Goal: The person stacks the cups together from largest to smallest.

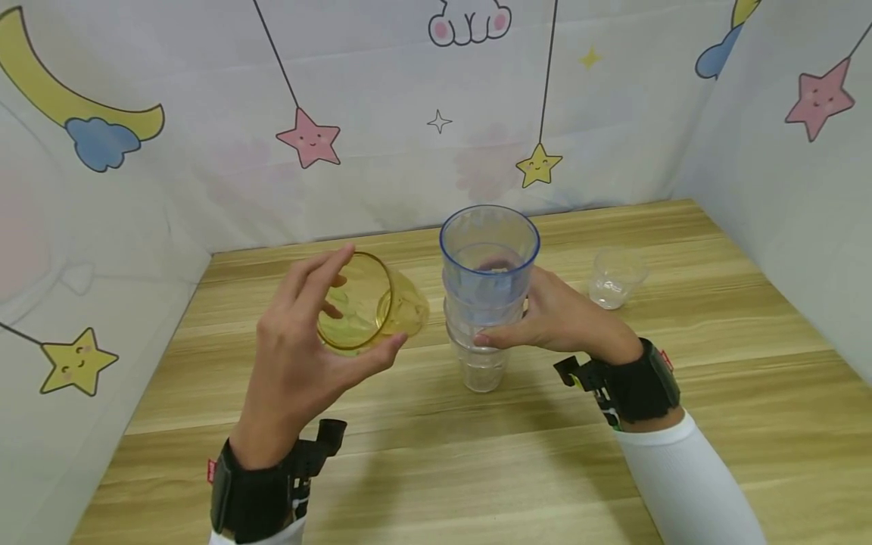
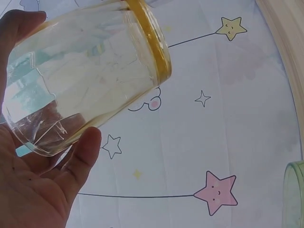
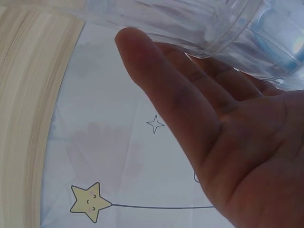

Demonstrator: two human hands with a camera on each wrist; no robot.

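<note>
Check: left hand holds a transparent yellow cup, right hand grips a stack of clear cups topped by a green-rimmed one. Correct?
Not quite: the head view shows a blue-rimmed, not green-rimmed, transparent cup topping the stack of clear cups the right hand grips. The left hand holds the transparent yellow cup.

Head view bright and even; soft shadows lie on the near table point(image 1: 477, 469). Wrist views run hazier: right hand point(image 3: 213, 133) dim against pale backdrop point(image 3: 104, 95), table edge bowed, glare on yellow cup point(image 2: 90, 71).
</note>
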